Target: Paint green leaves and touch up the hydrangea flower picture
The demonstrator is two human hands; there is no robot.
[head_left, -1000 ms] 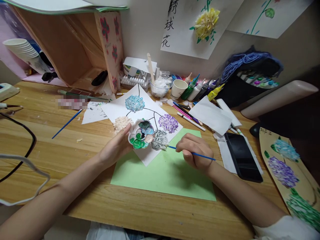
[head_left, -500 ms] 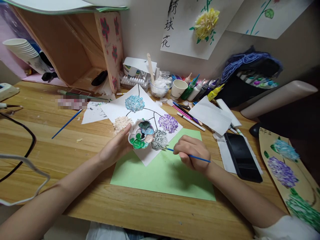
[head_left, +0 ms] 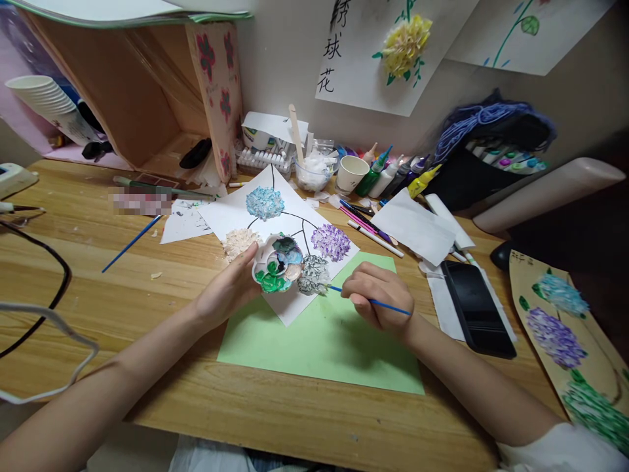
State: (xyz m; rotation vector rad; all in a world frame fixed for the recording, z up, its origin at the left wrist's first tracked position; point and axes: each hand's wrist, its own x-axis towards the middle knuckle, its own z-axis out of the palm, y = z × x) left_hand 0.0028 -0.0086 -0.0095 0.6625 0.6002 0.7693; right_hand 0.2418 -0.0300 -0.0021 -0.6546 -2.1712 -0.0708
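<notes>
My left hand (head_left: 234,282) grips a small scalloped paint palette (head_left: 273,267) by its left edge, with green, black, blue and peach paint in its wells. Pinched in my right hand (head_left: 377,295) is a thin blue paintbrush (head_left: 393,307), its tip at the lower right edge of a grey flower (head_left: 313,274). That flower is on a white sheet (head_left: 223,213) with black drawn stems. The sheet also bears a blue flower (head_left: 265,202), a purple flower (head_left: 331,242) and a cream flower (head_left: 240,244). The palette hides part of the drawing. Beneath lies a green sheet (head_left: 314,354).
A second blue brush (head_left: 132,244) lies at left. Behind stand a paper cup (head_left: 352,174), a bowl of white scraps (head_left: 317,172) and paint bottles (head_left: 376,172). Pens (head_left: 366,223) and a black phone (head_left: 477,309) lie at right, near a finished flower picture (head_left: 555,334).
My right hand and the brush have shifted very slightly up, with the brush tip still by the grey flower. My left hand and the palette look the same.
</notes>
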